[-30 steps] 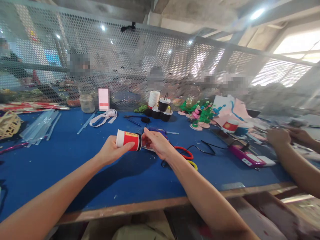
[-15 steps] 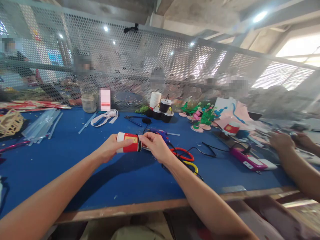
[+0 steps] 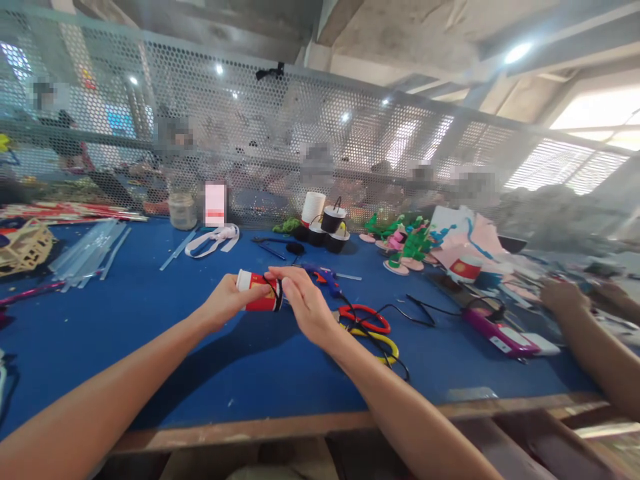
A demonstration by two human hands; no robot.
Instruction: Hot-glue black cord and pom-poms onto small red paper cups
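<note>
A long blue surface point(image 3: 150, 333) runs under a perforated metal screen point(image 3: 250, 133), strewn with clear plastic strips point(image 3: 85, 247), black pots beside a white cup point(image 3: 313, 208), red scissors point(image 3: 365, 319) and yellow scissors point(image 3: 383, 337), a blue glue gun point(image 3: 323, 275) and green foam figures point(image 3: 410, 240), while another person's hand point(image 3: 565, 297) works at the far right. Over the middle, the left hand point(image 3: 225, 303) is clamped round a red paper cup point(image 3: 260, 299) held on its side above the surface, thumb lying across it. The right hand point(image 3: 305, 303) touches the cup's black-rimmed end, fingertips point(image 3: 274, 273) pinched together there, on what I cannot tell.
</note>
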